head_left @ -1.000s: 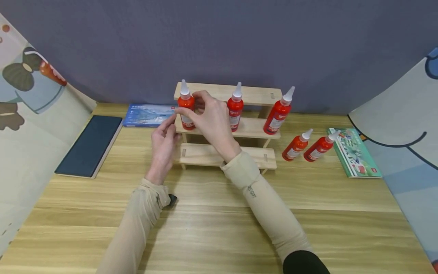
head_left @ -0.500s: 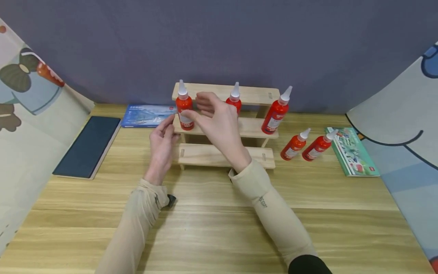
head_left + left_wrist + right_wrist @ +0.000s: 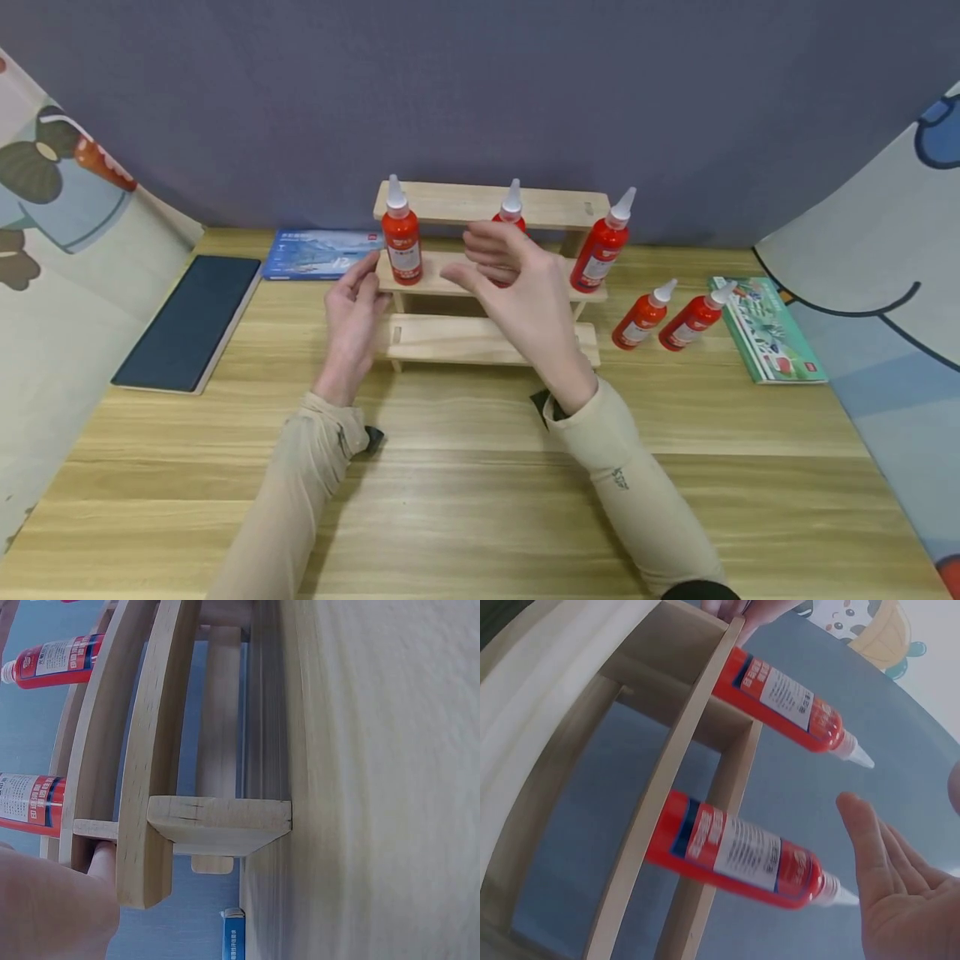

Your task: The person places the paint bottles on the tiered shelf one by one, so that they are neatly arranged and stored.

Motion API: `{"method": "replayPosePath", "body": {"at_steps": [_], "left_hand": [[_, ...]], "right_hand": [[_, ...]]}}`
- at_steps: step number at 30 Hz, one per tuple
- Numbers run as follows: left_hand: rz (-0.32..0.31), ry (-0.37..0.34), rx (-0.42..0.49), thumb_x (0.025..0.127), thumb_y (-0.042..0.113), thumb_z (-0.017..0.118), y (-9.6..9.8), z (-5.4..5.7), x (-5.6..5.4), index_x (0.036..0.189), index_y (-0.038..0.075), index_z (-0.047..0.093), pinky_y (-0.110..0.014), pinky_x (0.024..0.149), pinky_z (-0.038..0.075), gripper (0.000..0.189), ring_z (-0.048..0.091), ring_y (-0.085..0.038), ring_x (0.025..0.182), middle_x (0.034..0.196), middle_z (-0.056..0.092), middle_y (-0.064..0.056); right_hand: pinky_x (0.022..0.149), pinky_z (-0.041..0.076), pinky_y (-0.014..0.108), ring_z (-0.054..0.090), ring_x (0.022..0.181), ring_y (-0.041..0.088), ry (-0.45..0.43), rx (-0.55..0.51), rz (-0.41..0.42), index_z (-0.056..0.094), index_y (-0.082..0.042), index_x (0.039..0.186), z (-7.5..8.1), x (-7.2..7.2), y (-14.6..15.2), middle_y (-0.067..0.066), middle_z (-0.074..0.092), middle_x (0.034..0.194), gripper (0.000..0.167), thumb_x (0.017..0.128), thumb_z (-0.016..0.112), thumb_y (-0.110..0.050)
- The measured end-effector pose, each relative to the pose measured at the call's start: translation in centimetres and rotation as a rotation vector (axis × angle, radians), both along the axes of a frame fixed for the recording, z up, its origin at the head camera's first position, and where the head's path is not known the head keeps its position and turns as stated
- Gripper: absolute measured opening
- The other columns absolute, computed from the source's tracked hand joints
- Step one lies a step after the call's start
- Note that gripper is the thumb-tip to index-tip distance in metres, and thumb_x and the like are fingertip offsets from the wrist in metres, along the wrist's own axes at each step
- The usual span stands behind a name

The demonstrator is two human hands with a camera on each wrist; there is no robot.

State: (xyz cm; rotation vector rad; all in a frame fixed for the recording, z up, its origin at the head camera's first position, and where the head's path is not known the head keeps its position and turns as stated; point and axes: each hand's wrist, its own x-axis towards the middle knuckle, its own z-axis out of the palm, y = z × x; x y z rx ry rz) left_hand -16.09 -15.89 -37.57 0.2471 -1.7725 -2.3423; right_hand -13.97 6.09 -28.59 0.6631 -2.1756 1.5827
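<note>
A three-tier wooden stand (image 3: 457, 340) carries red squeeze bottles with white nozzles on its middle tier. The left bottle (image 3: 402, 246) stands upright at that tier's left end; a middle bottle (image 3: 511, 218) is partly hidden by my right hand, and a right bottle (image 3: 600, 254) stands at the other end. My left hand (image 3: 351, 329) grips the left end of the middle tier, its fingers against the wood in the left wrist view. My right hand (image 3: 532, 304) hovers before the middle bottle with fingers extended and thumb apart, holding nothing; the right wrist view shows its fingers (image 3: 877, 862) off the bottles.
Two more red bottles, one (image 3: 640, 321) beside the other (image 3: 697, 322), stand on the table right of the stand. A green book (image 3: 780, 333) lies further right. On the left are a blue box (image 3: 318, 254) and a dark tablet-like slab (image 3: 187, 321). A grey partition (image 3: 480, 92) rises behind.
My right hand has let go of the left bottle and moved right and slightly toward me, its fingers spreading. The left bottle stays on the middle tier. My left hand stays at the stand.
</note>
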Motion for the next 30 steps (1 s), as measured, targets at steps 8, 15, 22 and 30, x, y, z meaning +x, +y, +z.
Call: {"method": "replayPosePath", "body": {"at_steps": [8,15,22,30], "left_hand": [[0.010,0.006,0.008,0.114,0.002,0.042,0.1,-0.1,0.0,0.159,-0.001,0.046,-0.025,0.104,0.053,0.044,0.057,-0.021,0.131,0.160,0.050,-0.020],[0.013,0.023,0.036,0.114,0.001,0.042,0.1,-0.1,-0.1,0.158,-0.003,0.046,-0.025,0.104,0.054,0.044,0.058,-0.023,0.132,0.159,0.050,-0.022],[0.007,0.025,0.033,0.115,0.001,0.042,0.1,0.0,-0.1,0.159,-0.002,0.045,-0.028,0.108,0.053,0.045,0.056,-0.025,0.137,0.160,0.049,-0.021],[-0.005,0.020,0.029,0.115,0.001,0.042,0.1,0.0,-0.1,0.160,-0.002,0.044,-0.029,0.111,0.050,0.045,0.052,-0.026,0.142,0.162,0.047,-0.021]], "right_hand": [[0.088,0.062,0.027,0.077,0.104,0.026,0.042,-0.028,-0.028,0.072,0.004,0.126,-0.3,0.6,2.0,0.014,0.078,0.118,0.047,0.086,0.092,-0.007],[0.086,0.063,0.028,0.077,0.104,0.028,0.051,-0.006,-0.077,0.073,0.005,0.126,-0.6,0.9,4.1,0.014,0.078,0.119,0.050,0.082,0.094,-0.004],[0.089,0.061,0.025,0.076,0.106,0.021,0.031,0.059,-0.162,0.072,0.003,0.128,-0.6,1.3,6.5,0.011,0.078,0.121,0.050,0.084,0.093,-0.009],[0.091,0.060,0.023,0.076,0.106,0.019,0.007,0.074,-0.252,0.073,0.000,0.130,-0.3,1.7,9.4,0.007,0.078,0.122,0.048,0.086,0.092,-0.008]]}}
